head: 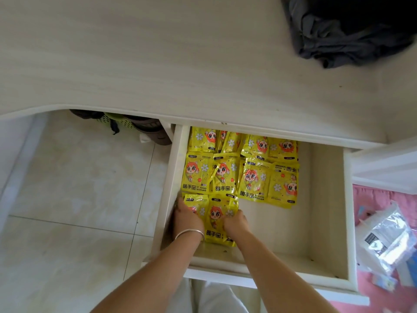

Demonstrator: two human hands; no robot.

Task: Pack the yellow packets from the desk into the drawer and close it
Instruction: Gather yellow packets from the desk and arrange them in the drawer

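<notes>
The white drawer (325, 199) stands pulled out under the desk (180, 64). Several yellow hand-warmer packets (239, 172) lie in rows across its left and back part. Both my hands are down in the drawer's front left corner. My left hand (187, 219), with a silver bangle on the wrist, presses on the packets by the left wall. My right hand (235, 222) grips the right edge of the nearest packets (215, 216). The drawer's right part shows bare floor. No yellow packet shows on the desk top.
A dark grey cloth (347, 30) lies at the desk's back right. To the right is a pink surface (370, 199) with clear plastic bags (388, 240). Under the desk on the left are shoes and a green basket (112, 119) on pale floor tiles.
</notes>
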